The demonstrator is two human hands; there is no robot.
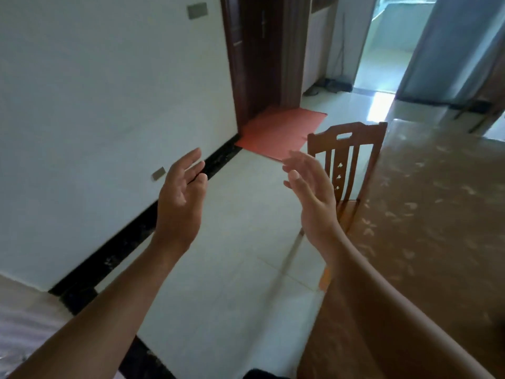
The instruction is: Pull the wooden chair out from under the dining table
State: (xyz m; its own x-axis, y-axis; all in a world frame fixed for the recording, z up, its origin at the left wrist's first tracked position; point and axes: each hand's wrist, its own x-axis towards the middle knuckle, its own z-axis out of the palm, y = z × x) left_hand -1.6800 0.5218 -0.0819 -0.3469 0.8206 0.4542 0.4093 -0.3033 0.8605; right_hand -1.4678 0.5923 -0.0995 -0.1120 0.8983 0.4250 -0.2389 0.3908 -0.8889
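Wooden chair point(346, 160): brown slatted back, handle slot in top rail, small carved cutouts in centre slat; tucked against long edge of dining table point(437, 209), seat under top. Left hand point(181, 192) and right hand point(311, 192) raised, fingers spread, grasping nothing. Red mat point(278, 132) by dark door point(259, 50) beyond.

A white wall point(103, 86) is running along the left side, carrying a grey switch plate point(197, 10) high up and a second plate point(158, 173) lower down. A black skirting strip point(142, 228) is bordering the wall at floor level. A dark wooden door point(259, 50) is standing in its frame, with a red mat point(278, 132) lying on the pale tiled floor point(240, 242) before it. Daylight is entering through a bright doorway point(388, 45) beyond.
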